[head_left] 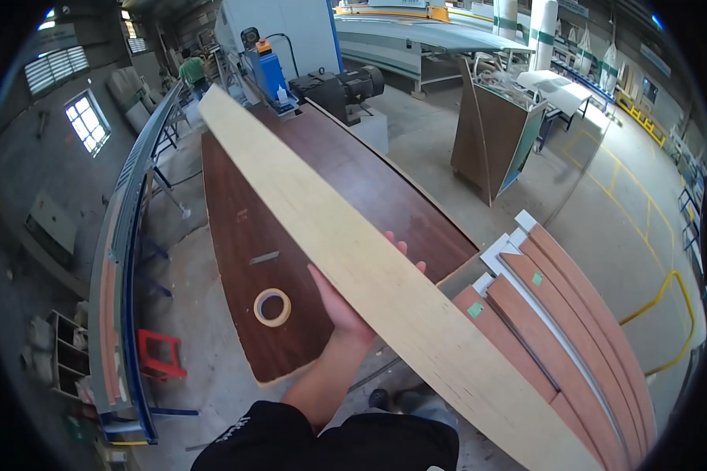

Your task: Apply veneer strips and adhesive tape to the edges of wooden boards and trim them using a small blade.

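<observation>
While you've got that long pale wood strip [369, 275] riding on just one hand, keep the palm flat under it and near its balance pt, since both ends reach well past your grip. Your left hand [346, 302] sits beneath the strip w/ the fingers [397, 245] spread nearly flat; the tips poke out past the strip's far edge, so it's cradling from below, not a tight clamp. Your right hand isn't in view, so can't say what it's doing. I'd judge a 2nd hand toward the near end would stop it tipping or whipping. Watch the far tip too: it points at the blue machine [269, 71] beyond the fingers, and a swing could clip it.

Re the strip itself: light yellowish wood, smooth face, thin, narrow vs. its length, running diagonally from far-left to near-right, straight as far as the fisheye lets you judge. It hangs above the dark reddish-brown panel [251, 259] lying flat as a bench top just left of and under the fingers, not touching it. A roll of masking tape [272, 307] lies on that panel left of your wrist. Right of the fingers, a stack of reddish-brown boards [573, 345] w/ white edging sits lower down, well apart from the hand.
</observation>
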Available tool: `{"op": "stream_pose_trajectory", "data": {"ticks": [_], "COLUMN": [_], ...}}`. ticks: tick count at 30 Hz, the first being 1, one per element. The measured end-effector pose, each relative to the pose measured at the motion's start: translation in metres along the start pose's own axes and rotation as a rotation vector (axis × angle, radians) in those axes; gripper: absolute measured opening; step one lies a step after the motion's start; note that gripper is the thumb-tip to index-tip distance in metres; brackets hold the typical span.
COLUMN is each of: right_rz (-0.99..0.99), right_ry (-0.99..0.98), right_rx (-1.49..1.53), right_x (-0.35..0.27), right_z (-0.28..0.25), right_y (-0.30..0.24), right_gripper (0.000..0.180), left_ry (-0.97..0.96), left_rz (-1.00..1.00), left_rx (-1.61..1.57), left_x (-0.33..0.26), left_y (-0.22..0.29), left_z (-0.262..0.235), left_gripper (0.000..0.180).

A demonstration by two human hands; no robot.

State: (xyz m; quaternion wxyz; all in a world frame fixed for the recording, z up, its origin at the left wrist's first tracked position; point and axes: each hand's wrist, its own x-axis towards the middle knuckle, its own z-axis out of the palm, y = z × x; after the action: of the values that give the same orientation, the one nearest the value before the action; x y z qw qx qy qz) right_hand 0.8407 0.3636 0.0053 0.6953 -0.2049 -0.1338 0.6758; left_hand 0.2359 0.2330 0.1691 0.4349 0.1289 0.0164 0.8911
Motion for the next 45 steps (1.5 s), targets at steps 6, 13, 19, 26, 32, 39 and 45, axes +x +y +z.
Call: {"op": "stream_pose_trajectory", "data": {"ticks": [6, 13, 19, 26, 32, 39, 45], "right_rz": [-0.152, -0.741, -1.032, -1.018, -1.068, -1.040, -0.845], "right_ry": [-0.313, -0.351, -0.144, 0.379, 0.778, 1.011, 0.962], "right_rx": [0.111, 0.029, 0.085, 0.065, -0.049, 0.158, -0.066], "right_x": [-0.013, -0.236, -0.394, -0.472, -0.454, -0.339, -0.231], "right_z": [-0.038, -0.184, -0.208, -0.271, -0.328, -0.369, -0.377], "right_y": [-0.039, -0.198, -0.294, -0.404, -0.473, -0.567, -0.636], "right_gripper": [0.084, 0.095, 0.101, 0.099, 0.072, 0.045, 0.056], "left_ry": [-0.093, -0.296, -0.185, 0.053, 0.259, 0.588, 0.578], "left_rz": [-0.194, -0.343, -0.525, -0.779, -0.937, -0.717, -0.737], "left_rx": [0.015, 0.125, 0.248, 0.153, -0.103, 0.590, 0.747], "left_x": [-0.041, -0.115, -0.224, -0.292, -0.323, -0.343, -0.342], "left_y": [-0.046, -0.162, -0.291, -0.453, -0.552, -0.688, -0.764], "left_z": [0.001, 0.008, 0.045, 0.021, -0.038, -0.029, -0.088], "left_gripper": [0.102, 0.121, 0.112, 0.042, 0.026, 0.068, 0.063]}}
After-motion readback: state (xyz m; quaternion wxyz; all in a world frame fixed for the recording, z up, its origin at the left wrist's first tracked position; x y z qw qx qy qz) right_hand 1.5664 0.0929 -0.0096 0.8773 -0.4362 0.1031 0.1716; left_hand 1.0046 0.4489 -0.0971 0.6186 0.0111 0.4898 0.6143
